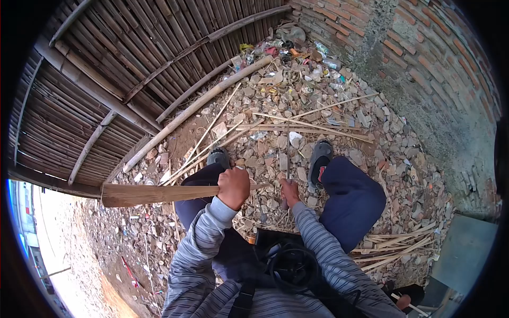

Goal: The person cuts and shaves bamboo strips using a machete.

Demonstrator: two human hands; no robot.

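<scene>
My left hand (234, 187) is closed round a long piece of split bamboo (154, 194). Its wide end points left, and its narrow end shows just right of the fist. My right hand (289, 192) is wrapped round the handle of a knife (288, 153), whose thin blade points away from me. The blade stands a little right of the bamboo's narrow end, and I cannot tell if they touch. Beyond both hands, thin bamboo strips (307, 129) lie across the stony ground.
A bamboo wall (132, 63) leans at the left, with a pole (196, 107) along its foot. A brick wall (424, 79) stands right. More strips (397, 245) lie lower right, near a grey sheet (464, 252) and part of another person's hand (404, 302). Litter (313, 61) lies at the back.
</scene>
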